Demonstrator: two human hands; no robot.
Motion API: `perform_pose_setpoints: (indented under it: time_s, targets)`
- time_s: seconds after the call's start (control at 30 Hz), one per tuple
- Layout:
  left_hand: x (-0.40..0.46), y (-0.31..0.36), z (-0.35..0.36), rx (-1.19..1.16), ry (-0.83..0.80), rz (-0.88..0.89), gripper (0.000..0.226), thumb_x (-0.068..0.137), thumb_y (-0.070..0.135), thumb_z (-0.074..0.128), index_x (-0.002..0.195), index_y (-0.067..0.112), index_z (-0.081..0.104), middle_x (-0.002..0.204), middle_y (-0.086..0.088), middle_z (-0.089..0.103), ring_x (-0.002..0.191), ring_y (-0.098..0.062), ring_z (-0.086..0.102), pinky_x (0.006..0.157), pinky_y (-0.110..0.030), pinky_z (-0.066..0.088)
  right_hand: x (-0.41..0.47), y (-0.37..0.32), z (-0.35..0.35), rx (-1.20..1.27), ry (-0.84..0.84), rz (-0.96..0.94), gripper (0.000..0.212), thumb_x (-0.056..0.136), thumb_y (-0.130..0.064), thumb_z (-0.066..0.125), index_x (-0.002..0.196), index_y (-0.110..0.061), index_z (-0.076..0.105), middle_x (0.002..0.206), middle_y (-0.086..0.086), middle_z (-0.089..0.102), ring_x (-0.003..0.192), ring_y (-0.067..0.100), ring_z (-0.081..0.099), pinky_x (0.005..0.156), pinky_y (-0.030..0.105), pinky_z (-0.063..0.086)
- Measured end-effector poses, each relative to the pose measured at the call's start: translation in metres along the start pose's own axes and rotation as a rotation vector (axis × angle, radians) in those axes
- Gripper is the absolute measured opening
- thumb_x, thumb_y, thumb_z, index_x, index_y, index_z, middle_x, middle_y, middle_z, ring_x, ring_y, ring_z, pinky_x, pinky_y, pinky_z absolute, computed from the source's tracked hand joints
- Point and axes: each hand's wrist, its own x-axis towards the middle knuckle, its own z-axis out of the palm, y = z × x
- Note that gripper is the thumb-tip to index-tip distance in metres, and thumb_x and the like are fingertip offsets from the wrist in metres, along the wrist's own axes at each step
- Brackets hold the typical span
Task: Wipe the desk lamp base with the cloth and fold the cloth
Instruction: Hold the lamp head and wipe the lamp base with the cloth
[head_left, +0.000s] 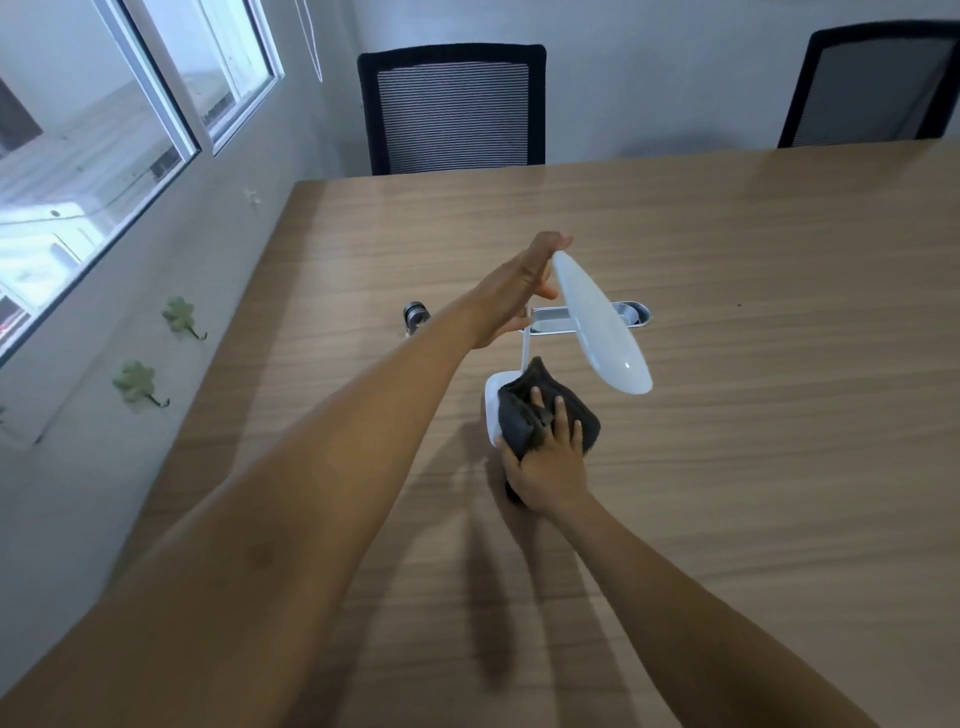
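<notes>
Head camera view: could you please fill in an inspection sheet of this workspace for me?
Surface: wooden table, a cable port set into its top.
Job's things: white desk lamp, its head tilted; dark cloth bunched over the lamp base.
Clutter: a small metallic object beyond the left forearm; too small to identify.
Grippers: left hand against the lamp head's far end, steadying it; right hand pressing the cloth onto the base.
Cables: nothing seen.
Surroundings: two black mesh chairs at the far edge, windows and green wall hooks on the left wall.
</notes>
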Motion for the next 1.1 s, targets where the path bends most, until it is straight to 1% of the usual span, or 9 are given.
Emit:
perform_pose_setpoints:
  time_s: [0.13, 0.27, 0.4, 0.57, 0.67, 0.8, 0.87, 1.0, 1.1]
  targets:
    - [-0.001, 0.002, 0.0, 0.041, 0.005, -0.003, 0.091, 0.072, 0.067, 0.043, 0.143, 0.011, 0.04, 0.124, -0.014, 0.049, 0.123, -0.031, 0.053, 0.115, -0.051, 0.036, -0.015, 0.03, 0.01, -0.212, 0.082, -0.346, 0.063, 0.085, -0.057, 0.03, 0.145, -0.036, 0.023, 0.158, -0.005, 0.023, 0.146, 0.02, 0.001, 0.114, 0.059, 0.021]
    - [-0.003, 0.004, -0.002, 0.096, -0.011, -0.028, 0.097, 0.066, 0.073, 0.044, 0.139, 0.009, 0.043, 0.11, -0.007, 0.05, 0.124, -0.034, 0.052, 0.115, -0.05, 0.037, -0.001, 0.022, -0.017, -0.256, -0.095, -0.313, 0.09, 0.061, -0.089, 0.004, 0.142, -0.053, 0.015, 0.161, -0.012, -0.002, 0.148, 0.021, -0.012, 0.117, 0.056, -0.006]
    - [-0.009, 0.007, 0.001, 0.075, -0.028, -0.003, 0.081, 0.066, 0.069, 0.044, 0.131, 0.021, 0.041, 0.139, -0.017, 0.047, 0.118, -0.029, 0.054, 0.115, -0.051, 0.036, 0.005, -0.002, -0.007, -0.18, -0.106, -0.178, 0.087, 0.057, -0.09, -0.002, 0.138, -0.06, 0.011, 0.16, -0.013, -0.011, 0.147, 0.024, -0.018, 0.114, 0.058, -0.01]
    - [-0.007, 0.005, -0.003, 0.083, -0.019, -0.007, 0.069, 0.073, 0.066, 0.037, 0.124, 0.019, 0.045, 0.135, -0.021, 0.049, 0.115, -0.03, 0.055, 0.113, -0.051, 0.038, -0.029, 0.02, 0.008, -0.185, -0.009, -0.268, 0.079, 0.073, -0.076, -0.012, 0.143, -0.051, 0.014, 0.161, -0.011, -0.001, 0.148, 0.019, -0.011, 0.118, 0.054, 0.0]
    - [-0.005, 0.006, -0.004, 0.133, -0.032, -0.009, 0.068, 0.071, 0.069, 0.039, 0.116, 0.02, 0.049, 0.12, -0.012, 0.051, 0.108, -0.027, 0.056, 0.111, -0.048, 0.041, -0.019, 0.023, 0.003, -0.126, 0.063, -0.106, 0.076, 0.08, -0.072, -0.008, 0.147, -0.04, 0.011, 0.162, -0.007, 0.0, 0.149, 0.019, -0.006, 0.12, 0.047, -0.001]
    - [-0.005, 0.009, -0.002, 0.164, -0.046, 0.001, 0.057, 0.078, 0.064, 0.031, 0.117, 0.026, 0.049, 0.129, -0.014, 0.051, 0.111, -0.027, 0.056, 0.111, -0.05, 0.041, 0.018, -0.008, 0.0, -0.088, 0.06, 0.149, 0.067, 0.093, -0.056, 0.014, 0.151, -0.021, 0.008, 0.162, 0.006, -0.002, 0.149, 0.023, -0.008, 0.117, 0.049, -0.012]
    - [-0.002, 0.009, -0.002, 0.166, -0.04, 0.005, 0.065, 0.076, 0.065, 0.033, 0.121, 0.021, 0.051, 0.12, -0.01, 0.05, 0.104, -0.024, 0.056, 0.111, -0.05, 0.041, 0.017, -0.014, 0.011, -0.136, 0.092, 0.079, 0.071, 0.093, -0.056, 0.023, 0.151, -0.018, 0.009, 0.161, 0.014, 0.0, 0.148, 0.031, -0.005, 0.117, 0.051, -0.01]
    - [0.002, 0.007, -0.006, 0.158, -0.027, -0.001, 0.074, 0.065, 0.07, 0.041, 0.115, 0.016, 0.048, 0.106, -0.004, 0.052, 0.104, -0.025, 0.055, 0.111, -0.047, 0.042, -0.01, 0.017, 0.023, -0.244, 0.126, -0.221, 0.061, 0.089, -0.046, 0.035, 0.146, -0.024, 0.029, 0.156, 0.01, 0.027, 0.144, 0.032, 0.025, 0.115, 0.044, 0.005]
    - [0.004, 0.006, -0.007, 0.173, -0.038, 0.003, 0.082, 0.054, 0.074, 0.042, 0.111, 0.015, 0.048, 0.102, -0.003, 0.051, 0.1, -0.025, 0.056, 0.11, -0.046, 0.044, -0.018, 0.031, 0.017, -0.175, 0.171, -0.107, 0.062, 0.091, -0.045, 0.022, 0.147, -0.02, 0.026, 0.157, 0.008, 0.025, 0.146, 0.025, 0.02, 0.119, 0.041, 0.009]
